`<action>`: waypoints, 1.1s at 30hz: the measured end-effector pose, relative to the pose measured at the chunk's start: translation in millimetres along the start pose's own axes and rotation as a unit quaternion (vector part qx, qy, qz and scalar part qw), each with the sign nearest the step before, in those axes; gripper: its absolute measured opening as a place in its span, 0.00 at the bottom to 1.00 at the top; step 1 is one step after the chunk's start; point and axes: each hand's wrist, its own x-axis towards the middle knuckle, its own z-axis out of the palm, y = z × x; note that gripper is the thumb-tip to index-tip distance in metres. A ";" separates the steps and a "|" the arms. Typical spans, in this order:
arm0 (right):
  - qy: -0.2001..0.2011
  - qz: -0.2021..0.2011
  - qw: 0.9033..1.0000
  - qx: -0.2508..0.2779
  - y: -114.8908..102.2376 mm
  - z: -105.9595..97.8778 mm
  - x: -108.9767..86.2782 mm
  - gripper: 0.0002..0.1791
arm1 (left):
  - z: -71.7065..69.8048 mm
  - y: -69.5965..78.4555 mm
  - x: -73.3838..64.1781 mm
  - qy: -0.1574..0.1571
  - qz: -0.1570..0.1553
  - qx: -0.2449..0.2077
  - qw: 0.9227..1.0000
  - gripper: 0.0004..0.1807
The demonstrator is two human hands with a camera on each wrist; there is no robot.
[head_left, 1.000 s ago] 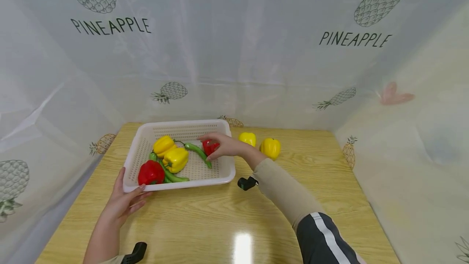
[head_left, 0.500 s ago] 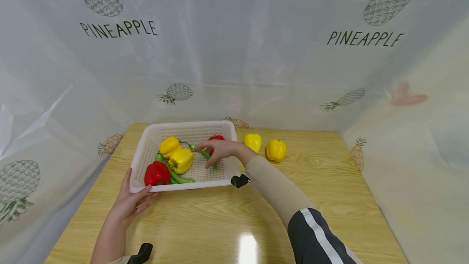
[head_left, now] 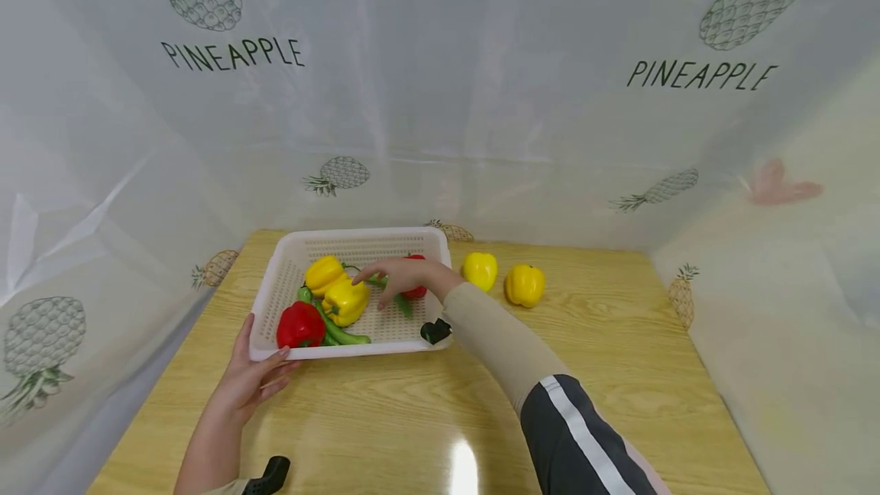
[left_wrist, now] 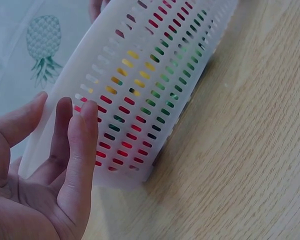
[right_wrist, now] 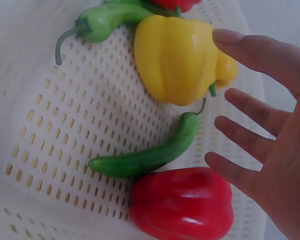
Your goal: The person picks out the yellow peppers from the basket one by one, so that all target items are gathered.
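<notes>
A white perforated plastic basket [head_left: 433,241] stands on the table. My left hand [head_left: 244,384] grips its near left corner, thumb at the rim and other fingers against the outer wall in the left wrist view. Above the basket hovers my right hand [head_left: 399,275], fingers spread and holding nothing, close to a yellow bell pepper [right_wrist: 175,60]. A second yellow bell pepper [head_left: 323,275] lies behind that one. One red bell pepper [head_left: 300,325] is in the near left corner. Another red bell pepper [right_wrist: 182,202] lies beside a green chili pepper [right_wrist: 152,157]. More green chili peppers [head_left: 344,337] lie at the left.
Two more yellow bell peppers [head_left: 480,271] [head_left: 525,286] sit on the wooden table [head_left: 584,373] right of the basket. A pineapple-print sheet [head_left: 481,121] hangs behind the table and along its sides.
My right hand has moved left within the basket, from over the right-hand red bell pepper toward the yellow ones. The left hand stays at the corner. The whole view has shifted slightly.
</notes>
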 end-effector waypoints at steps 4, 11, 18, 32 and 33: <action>0.006 0.010 1.000 0.007 3.2 1.9 10.0 0.35 | 0.1 -1.5 0.7 -0.004 0.002 -0.001 1.000 0.56; 0.017 0.027 0.999 -0.007 2.8 6.6 28.4 0.33 | -2.8 -0.7 0.2 -0.004 -0.002 -0.005 1.000 0.56; 0.023 0.018 1.000 0.012 -2.9 11.0 40.3 0.30 | -0.5 0.0 0.4 -0.009 0.004 0.003 1.000 0.56; -0.001 -0.003 1.000 0.000 -7.9 21.4 55.3 0.27 | 1.0 -1.0 0.7 -0.007 -0.001 -0.001 1.000 0.55; -0.002 -0.005 1.000 -0.001 -7.1 21.8 56.4 0.27 | 1.0 -0.7 0.6 -0.006 -0.001 0.000 1.000 0.55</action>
